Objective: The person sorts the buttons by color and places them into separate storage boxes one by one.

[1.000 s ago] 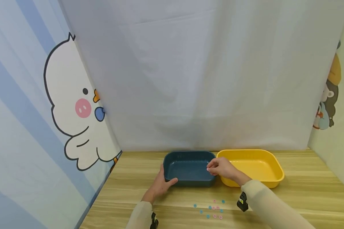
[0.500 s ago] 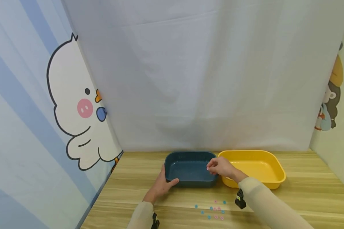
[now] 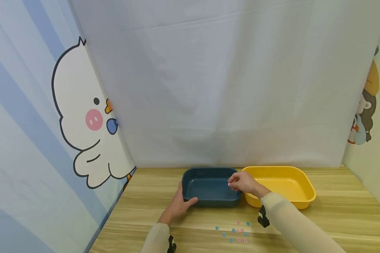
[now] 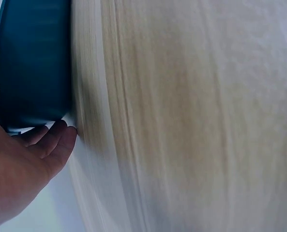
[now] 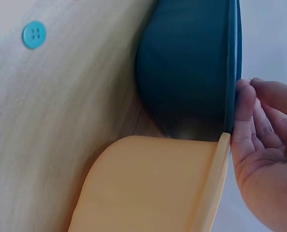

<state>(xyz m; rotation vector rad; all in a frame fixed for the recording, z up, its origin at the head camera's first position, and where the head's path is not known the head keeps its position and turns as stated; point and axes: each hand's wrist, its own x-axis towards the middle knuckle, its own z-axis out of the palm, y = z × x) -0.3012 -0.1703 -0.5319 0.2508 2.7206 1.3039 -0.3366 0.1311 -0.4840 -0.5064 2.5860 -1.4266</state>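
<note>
My left hand (image 3: 178, 204) grips the near left corner of a dark blue plastic basin (image 3: 209, 203), thumb over the front rim and fingers along its left end. In the left wrist view, curled fingertips (image 4: 66, 137) lie against that basin's wall. Over the basin's right end, my right hand (image 3: 245, 182) pinches a small pink button (image 3: 229, 184) between thumb and forefinger. The right wrist view shows this hand just beyond the rim, its other fingers loosely curled; the button is mostly hidden there. Nothing shows on the visible basin floor.
A yellow basin (image 3: 304, 203) stands close against the blue one's right end, under my right wrist. Nearer me on the wooden table (image 3: 139, 211) lie several loose buttons, some blue (image 3: 216, 228), some pink (image 3: 239, 240). A grey-white curtain (image 3: 193, 88) hangs behind the basins.
My right hand has risen slightly over the blue basin, still pinching the pink button. The left hand keeps its grip on the corner. The head view has shifted a little.
</note>
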